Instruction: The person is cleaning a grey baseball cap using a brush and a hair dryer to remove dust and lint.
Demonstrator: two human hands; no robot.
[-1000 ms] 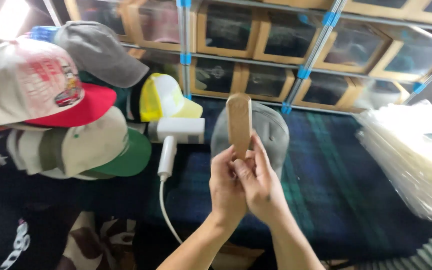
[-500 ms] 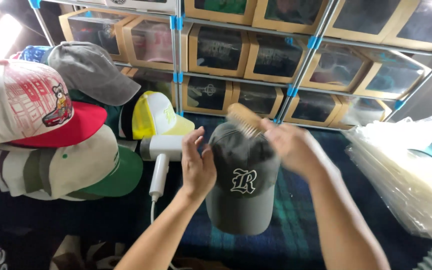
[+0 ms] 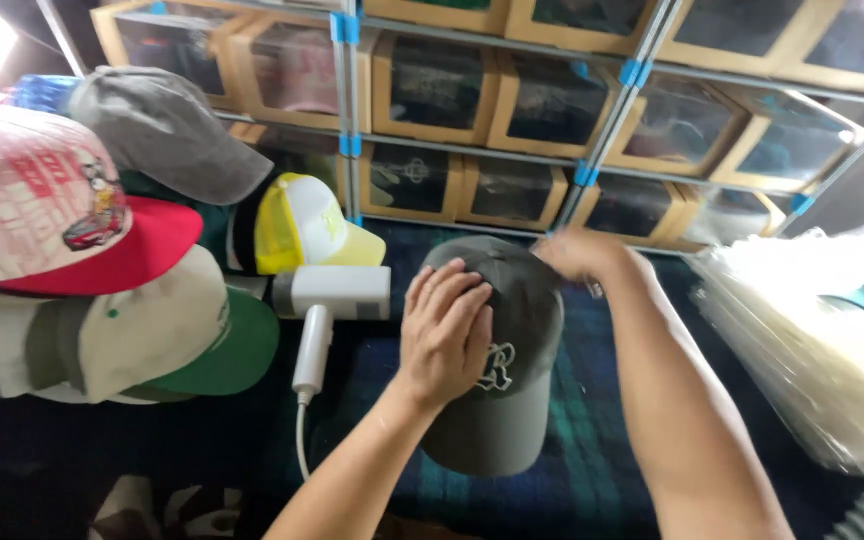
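The left hand (image 3: 444,335) lies flat with its fingers spread across the crown of a grey baseball cap (image 3: 500,370), pressing it from the side nearest the person, so the cap is steadied and kept in shape while it is handled. The cap sits out in front of the person, brim pointing toward them, with a pale embroidered emblem on its front panel, above a dark green plaid cloth (image 3: 602,470) that covers the surface below. The right hand (image 3: 580,255) is at the far top edge of the crown; it is blurred, so I cannot tell whether it is closed on anything or simply touching the fabric. Just to the left of the cap rests a white hair dryer (image 3: 324,300), its cord trailing down toward the person. Beyond it is a yellow and white mesh cap (image 3: 297,225), and further left a pile of caps, among them a red-brimmed cap (image 3: 62,215) and a green-brimmed cap (image 3: 167,340). Cardboard boxes with clear fronts (image 3: 432,90) line the racks behind, and a stack of clear plastic bags (image 3: 812,340) lies at the right.
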